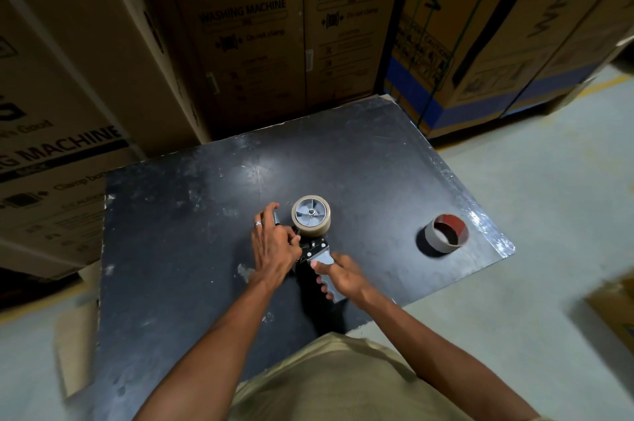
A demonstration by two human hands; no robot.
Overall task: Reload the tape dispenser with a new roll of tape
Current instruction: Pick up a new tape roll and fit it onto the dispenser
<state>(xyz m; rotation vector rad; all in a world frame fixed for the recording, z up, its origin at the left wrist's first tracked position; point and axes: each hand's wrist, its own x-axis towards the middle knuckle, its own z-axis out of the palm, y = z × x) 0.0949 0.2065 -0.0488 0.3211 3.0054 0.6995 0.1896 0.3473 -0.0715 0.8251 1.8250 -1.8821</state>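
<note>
Head view, looking down on a dark scuffed table [212, 214] w/ stacked cardboard boxes [254, 29] behind it, pale floor to the right. Tape dispenser [317, 254] held over the table's middle, near the front edge, handle pointing back toward the body, roll end pointing away. Right hand [338, 278] wrapped round the grey handle from the right side, fingers curled tight together under the grip, thumb laid along the top near the metal plate; forearm coming in from lower right, wrist about straight. Left hand [274, 242] at the dispenser's left side just below the roll, back of hand facing up, wrist bent slightly inward, forearm reaching in from lower left. Index and middle finger lifted and a bit spread toward the roll's left edge, ring on one finger; thumb and remaining fingertips bunched at the frame by the roller, seemingly pinching sth there, but can't tell what, since the hand hides it. Tape roll [311, 214], tan, seated on the dispenser's grey hub, flat face up toward the camera. Empty cardboard core [446, 233], reddish inside, standing on end well apart to the right, near the table's right edge. Tan shirt at bottom of frame.
</note>
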